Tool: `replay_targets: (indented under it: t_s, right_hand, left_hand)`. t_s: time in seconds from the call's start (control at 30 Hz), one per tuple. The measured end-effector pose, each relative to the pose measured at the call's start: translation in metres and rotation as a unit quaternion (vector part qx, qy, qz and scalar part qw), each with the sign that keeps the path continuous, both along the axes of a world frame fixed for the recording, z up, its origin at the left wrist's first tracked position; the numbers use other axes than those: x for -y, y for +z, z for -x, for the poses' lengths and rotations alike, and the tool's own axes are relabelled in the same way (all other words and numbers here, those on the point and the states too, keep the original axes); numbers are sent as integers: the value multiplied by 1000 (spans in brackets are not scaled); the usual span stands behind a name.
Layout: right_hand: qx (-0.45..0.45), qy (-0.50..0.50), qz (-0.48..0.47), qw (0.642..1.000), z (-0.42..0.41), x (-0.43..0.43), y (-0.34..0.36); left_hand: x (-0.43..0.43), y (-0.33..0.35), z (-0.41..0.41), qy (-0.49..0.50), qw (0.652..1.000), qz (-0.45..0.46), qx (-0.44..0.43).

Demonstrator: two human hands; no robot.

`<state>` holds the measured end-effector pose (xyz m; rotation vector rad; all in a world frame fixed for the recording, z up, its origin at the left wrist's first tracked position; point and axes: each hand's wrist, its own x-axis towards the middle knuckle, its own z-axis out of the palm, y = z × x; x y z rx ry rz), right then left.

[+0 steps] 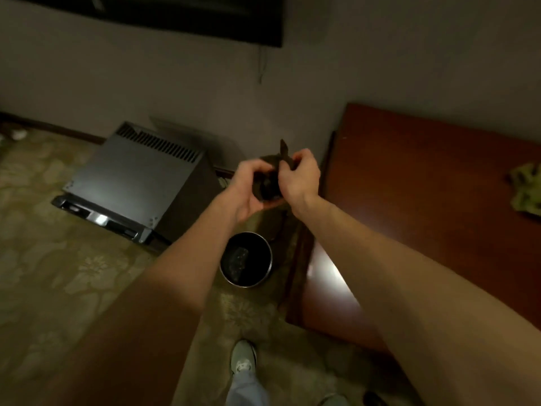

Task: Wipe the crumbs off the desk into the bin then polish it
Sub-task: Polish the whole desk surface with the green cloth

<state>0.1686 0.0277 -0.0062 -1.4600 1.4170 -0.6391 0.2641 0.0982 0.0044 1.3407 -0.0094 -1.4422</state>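
Both hands are held close together in the air, and a dark cloth (pixel 267 187) is clamped between them. The left hand (pixel 248 187) is turned palm inward, with its fingers curled round the bunched lower part of the cloth. The right hand (pixel 299 178) is closed on the upper part, which is pinched between fingers and thumb. One pointed corner of the cloth is seen sticking up above the knuckles. The cloth is carried wholly by the two hands and is touched by nothing else.

Between the two forearms, nearer the person, a round bin (pixel 268 268) with a bright metal rim is seen standing on the patterned carpet (pixel 58 259). Something dark and crumpled is seen lying inside it. Whether the cloth is held straight above the bin cannot be told from this view.

Just to the right of the bin and the right hand, the reddish-brown wooden surface (pixel 424 186) is set against the wall, and a patch of light is reflected near its front corner. A crumpled green cloth (pixel 527 189) is seen lying at its far right, well apart from the hands.

To the left of the hands, a dark boxy appliance (pixel 131 177) with a vent grille is seen on the carpet. A light shoe (pixel 243 358) is visible at the bottom.
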Motion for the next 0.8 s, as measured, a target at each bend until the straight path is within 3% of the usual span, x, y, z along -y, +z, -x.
replay_targets:
  t_s: [0.1, 0.27, 0.47, 0.8]
  right_hand:
    - [26, -4, 59, 998, 60, 2, 64]
    - [45, 54, 106, 992, 203, -1, 117]
    - [-118, 145, 14, 982, 355, 24, 141]
    - [-297, 76, 0, 952, 475, 80, 71]
  left_hand:
    - [21, 65, 61, 9, 999, 33, 22]
    - [38, 104, 174, -17, 989, 49, 137]
    - [52, 105, 279, -163, 952, -27, 259]
    - [145, 82, 366, -227, 933, -65, 271]
